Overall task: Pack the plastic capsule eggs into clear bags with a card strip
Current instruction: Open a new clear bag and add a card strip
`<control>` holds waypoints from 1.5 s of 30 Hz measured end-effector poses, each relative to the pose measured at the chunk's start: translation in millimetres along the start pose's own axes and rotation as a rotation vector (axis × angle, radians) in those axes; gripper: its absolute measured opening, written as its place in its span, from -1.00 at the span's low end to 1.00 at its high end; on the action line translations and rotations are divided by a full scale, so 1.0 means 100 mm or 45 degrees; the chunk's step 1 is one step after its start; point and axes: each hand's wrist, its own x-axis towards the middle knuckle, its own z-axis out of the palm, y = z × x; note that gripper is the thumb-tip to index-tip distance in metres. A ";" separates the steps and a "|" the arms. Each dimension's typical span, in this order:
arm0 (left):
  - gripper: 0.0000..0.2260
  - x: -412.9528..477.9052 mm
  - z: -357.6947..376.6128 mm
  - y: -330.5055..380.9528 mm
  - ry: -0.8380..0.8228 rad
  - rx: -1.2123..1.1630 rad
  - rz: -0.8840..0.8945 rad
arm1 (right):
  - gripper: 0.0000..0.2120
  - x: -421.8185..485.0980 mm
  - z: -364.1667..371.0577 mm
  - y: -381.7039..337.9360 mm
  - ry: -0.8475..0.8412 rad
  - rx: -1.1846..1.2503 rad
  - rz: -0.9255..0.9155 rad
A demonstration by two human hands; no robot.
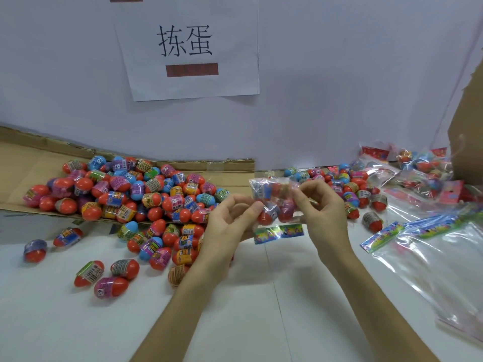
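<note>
The clear bag [274, 202] hangs between both hands above the white table [261, 296]. Its card strip [278, 232] runs left to right along the edge nearest the person, and the capsule eggs [286, 214] are bunched just above it. The left hand [230, 220] pinches the bag's left edge between thumb and forefinger. The right hand [324, 205] has its fingers curled and nipping the film at the upper right. The bag thus lies directly between the two sets of fingertips, strip side down. The packed bags [418, 168] are heaped far right, nearer the right hand, so that hand probably carries the bag over.
</note>
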 end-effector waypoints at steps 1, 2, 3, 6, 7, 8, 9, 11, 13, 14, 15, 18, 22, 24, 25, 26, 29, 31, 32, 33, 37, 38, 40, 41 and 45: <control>-0.74 0.00 0.00 0.01 0.030 0.018 0.035 | -0.91 0.00 0.01 0.01 -0.029 0.008 0.029; -0.78 0.00 -0.01 0.02 0.065 0.039 0.069 | -0.91 0.00 0.01 0.02 -0.062 0.008 0.056; -0.84 0.01 -0.03 0.02 0.094 0.067 0.100 | -0.90 0.01 0.01 0.02 -0.092 -0.005 0.077; -0.97 0.02 -0.08 0.02 0.147 0.156 0.165 | -0.81 0.01 0.00 -0.01 -0.101 -0.084 0.098; -0.99 0.02 -0.09 0.02 0.154 0.214 0.197 | -0.73 0.01 0.00 -0.02 -0.086 -0.113 0.079; -0.98 0.02 -0.09 0.02 0.156 0.293 0.236 | -0.67 0.01 0.00 -0.04 -0.080 -0.131 0.039; -0.95 0.01 -0.08 0.01 0.148 0.376 0.269 | -0.65 0.00 0.01 -0.05 -0.090 -0.131 -0.012; -0.92 0.00 -0.07 -0.01 0.123 0.495 0.308 | -0.72 -0.02 0.02 -0.09 -0.170 -0.116 -0.109; -0.93 -0.01 -0.06 -0.03 0.095 0.576 0.328 | -0.77 -0.04 0.03 -0.10 -0.274 -0.160 -0.179; -0.93 -0.02 -0.06 -0.04 0.081 0.601 0.336 | -0.80 -0.05 0.04 -0.10 -0.310 -0.220 -0.222; -0.94 -0.02 -0.06 -0.04 0.071 0.619 0.341 | -0.83 -0.06 0.04 -0.09 -0.327 -0.279 -0.259; -0.93 -0.02 -0.06 -0.04 0.054 0.640 0.331 | -0.84 -0.05 0.03 -0.06 -0.266 -0.317 -0.256; -0.90 -0.01 -0.06 -0.03 0.051 0.666 0.310 | -0.87 -0.02 -0.01 -0.04 -0.224 -0.294 -0.185; -0.87 -0.01 -0.06 -0.02 0.075 0.676 0.320 | -0.90 -0.01 -0.02 -0.05 -0.263 -0.293 -0.140; -0.86 -0.01 -0.06 -0.01 0.090 0.674 0.323 | -0.91 -0.02 -0.01 -0.06 -0.285 -0.289 -0.118; -0.85 -0.01 -0.06 -0.01 0.105 0.660 0.323 | -0.92 -0.02 -0.01 -0.06 -0.307 -0.280 -0.099; -0.86 -0.01 -0.05 0.00 0.140 0.618 0.328 | -0.94 -0.03 0.01 -0.07 -0.355 -0.228 -0.050; -0.87 -0.01 -0.04 0.00 0.146 0.625 0.331 | -0.95 -0.03 0.01 -0.06 -0.354 -0.219 -0.049; -0.89 -0.02 -0.04 -0.01 0.143 0.634 0.329 | -0.94 -0.02 0.02 -0.06 -0.350 -0.217 -0.052; -0.89 -0.03 -0.03 -0.01 0.142 0.643 0.329 | -0.93 -0.02 0.02 -0.06 -0.349 -0.211 -0.055; -0.92 -0.03 -0.02 -0.01 0.190 0.614 0.327 | -0.90 -0.02 0.01 -0.04 -0.395 -0.163 -0.048; -0.93 -0.02 -0.03 0.00 0.211 0.575 0.312 | -0.89 -0.02 0.00 -0.04 -0.414 -0.153 -0.042; -0.92 -0.02 -0.04 0.02 0.232 0.528 0.291 | -0.88 -0.02 0.01 -0.03 -0.440 -0.157 -0.044; -0.93 -0.02 -0.05 0.03 0.225 0.523 0.289 | -0.88 -0.02 0.01 -0.02 -0.439 -0.170 -0.053; -0.92 -0.02 -0.05 0.04 0.101 0.547 0.265 | -0.89 -0.01 0.00 -0.02 -0.436 -0.207 -0.076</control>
